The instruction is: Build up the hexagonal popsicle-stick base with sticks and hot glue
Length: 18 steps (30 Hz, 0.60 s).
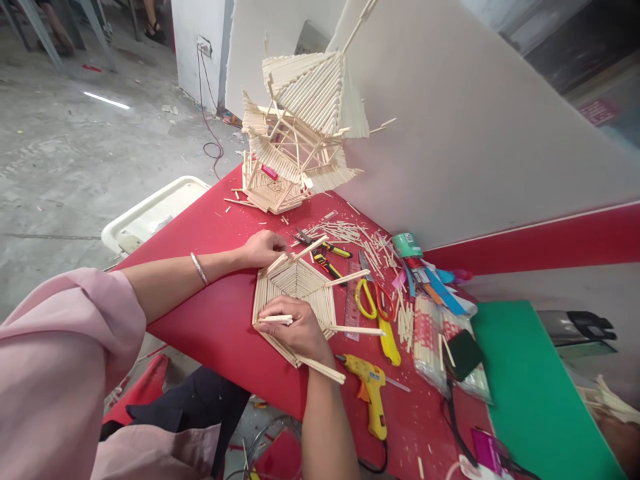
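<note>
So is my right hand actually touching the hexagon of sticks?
Touching. The head view shows the right hand resting on the hexagon of sticks, covering its near edge.

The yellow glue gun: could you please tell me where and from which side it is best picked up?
Take the glue gun by its handle, from above at the near edge. It lies flat on the red table, handle free and toward the person; the nozzle points at the right hand.
</note>
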Each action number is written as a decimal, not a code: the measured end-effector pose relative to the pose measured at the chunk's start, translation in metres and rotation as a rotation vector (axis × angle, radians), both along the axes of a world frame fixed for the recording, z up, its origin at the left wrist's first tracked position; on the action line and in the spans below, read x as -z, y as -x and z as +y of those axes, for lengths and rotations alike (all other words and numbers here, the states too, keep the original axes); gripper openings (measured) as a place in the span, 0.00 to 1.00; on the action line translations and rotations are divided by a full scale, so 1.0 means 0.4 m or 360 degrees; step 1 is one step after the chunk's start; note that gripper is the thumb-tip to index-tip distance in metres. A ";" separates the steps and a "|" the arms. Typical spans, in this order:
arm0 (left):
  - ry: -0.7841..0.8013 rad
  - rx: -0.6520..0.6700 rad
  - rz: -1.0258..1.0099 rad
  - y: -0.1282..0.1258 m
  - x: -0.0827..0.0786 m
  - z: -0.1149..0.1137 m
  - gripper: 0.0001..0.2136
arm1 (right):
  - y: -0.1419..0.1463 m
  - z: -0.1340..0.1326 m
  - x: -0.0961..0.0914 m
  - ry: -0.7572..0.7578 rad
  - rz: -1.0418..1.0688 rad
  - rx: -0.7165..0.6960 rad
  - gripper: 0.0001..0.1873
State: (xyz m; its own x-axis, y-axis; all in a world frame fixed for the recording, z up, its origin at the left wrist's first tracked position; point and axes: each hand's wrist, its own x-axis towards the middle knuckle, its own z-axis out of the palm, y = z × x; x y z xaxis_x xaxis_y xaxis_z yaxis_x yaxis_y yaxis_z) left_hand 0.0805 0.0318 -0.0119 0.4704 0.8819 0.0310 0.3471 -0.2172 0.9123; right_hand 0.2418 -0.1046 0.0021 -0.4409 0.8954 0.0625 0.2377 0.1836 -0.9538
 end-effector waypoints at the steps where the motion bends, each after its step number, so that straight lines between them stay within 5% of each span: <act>1: 0.0001 -0.0005 0.0003 -0.001 0.001 0.001 0.12 | 0.000 0.000 0.001 -0.0002 0.0006 0.0001 0.13; 18: 0.0013 0.0001 -0.0003 -0.001 -0.003 -0.002 0.10 | -0.003 0.000 0.006 -0.0031 0.0031 -0.0007 0.10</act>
State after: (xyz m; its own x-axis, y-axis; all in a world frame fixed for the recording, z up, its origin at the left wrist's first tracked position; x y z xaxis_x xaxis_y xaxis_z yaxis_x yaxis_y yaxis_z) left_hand 0.0808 0.0309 -0.0106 0.4710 0.8818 0.0247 0.3452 -0.2100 0.9147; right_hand 0.2431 -0.1044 -0.0004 -0.4434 0.8919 0.0889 0.2180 0.2035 -0.9545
